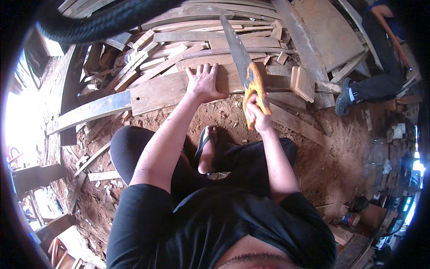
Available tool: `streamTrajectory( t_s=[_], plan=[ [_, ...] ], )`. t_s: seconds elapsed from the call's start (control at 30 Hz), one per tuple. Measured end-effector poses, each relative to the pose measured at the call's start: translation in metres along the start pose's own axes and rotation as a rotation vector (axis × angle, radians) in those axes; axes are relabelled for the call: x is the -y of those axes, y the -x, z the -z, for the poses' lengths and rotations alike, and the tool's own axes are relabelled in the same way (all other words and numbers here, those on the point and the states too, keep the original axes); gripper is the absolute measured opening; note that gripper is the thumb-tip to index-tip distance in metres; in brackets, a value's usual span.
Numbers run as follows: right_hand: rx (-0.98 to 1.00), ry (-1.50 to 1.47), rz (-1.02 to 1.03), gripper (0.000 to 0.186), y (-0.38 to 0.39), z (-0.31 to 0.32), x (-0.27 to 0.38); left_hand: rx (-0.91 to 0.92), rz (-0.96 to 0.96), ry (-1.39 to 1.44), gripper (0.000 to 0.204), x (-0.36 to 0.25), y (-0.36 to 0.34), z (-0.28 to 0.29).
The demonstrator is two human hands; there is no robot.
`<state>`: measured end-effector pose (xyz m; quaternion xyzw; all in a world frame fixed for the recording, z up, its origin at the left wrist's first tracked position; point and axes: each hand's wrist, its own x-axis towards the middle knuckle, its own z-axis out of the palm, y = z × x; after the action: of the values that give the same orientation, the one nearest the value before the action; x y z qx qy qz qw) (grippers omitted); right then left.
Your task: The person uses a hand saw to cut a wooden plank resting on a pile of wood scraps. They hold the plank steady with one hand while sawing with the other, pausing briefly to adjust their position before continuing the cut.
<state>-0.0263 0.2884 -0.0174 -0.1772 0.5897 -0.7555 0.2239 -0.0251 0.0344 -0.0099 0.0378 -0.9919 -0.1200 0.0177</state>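
Observation:
A wide brown plank (156, 92) lies crosswise in front of me, with a small dark hole near its left end. My left hand (204, 83) presses flat on it, fingers spread toward the far edge. In my right hand (257, 114) is the yellow handle of a handsaw (242, 56), the fingers wrapped round it. Its long grey blade points away from me and up over the plank, just right of my left hand. Whether the teeth touch the wood I cannot tell.
Loose boards and offcuts (179, 38) pile up beyond the plank. A short block (303, 84) stands to its right. Another person's shoe (344, 97) and leg are at the far right. My sandalled foot (206, 150) rests on the dirt floor (329, 166). A dark braided cable (107, 24) hangs at the upper left.

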Motion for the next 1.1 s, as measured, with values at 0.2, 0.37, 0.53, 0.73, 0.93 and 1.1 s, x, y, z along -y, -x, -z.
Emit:
streamTrajectory(
  t_s=[0.2,0.37,0.53,0.73,0.93,1.1],
  plan=[
    [0.079,0.147,0.056,0.015,0.118,0.003,0.013,0.002,0.004,-0.017,0.139,-0.001,-0.001,-0.001],
    [-0.007,0.16,-0.095,0.014,0.143,0.011,0.003,0.059,0.008,0.013,0.138,-0.003,0.0,0.005],
    [0.04,0.172,-0.051,0.014,0.14,0.015,0.0,0.01,0.007,-0.011,0.139,-0.004,0.003,0.005],
    [0.083,0.196,-0.041,0.012,0.142,0.016,0.001,0.028,0.017,0.013,0.137,-0.004,0.003,0.005],
    [0.051,0.285,-0.069,0.015,0.137,0.007,0.014,0.014,0.012,0.016,0.134,-0.007,0.003,0.004],
    [0.057,0.253,-0.069,0.017,0.135,0.003,0.02,0.053,0.019,-0.003,0.137,-0.007,0.002,0.005]
  ],
)
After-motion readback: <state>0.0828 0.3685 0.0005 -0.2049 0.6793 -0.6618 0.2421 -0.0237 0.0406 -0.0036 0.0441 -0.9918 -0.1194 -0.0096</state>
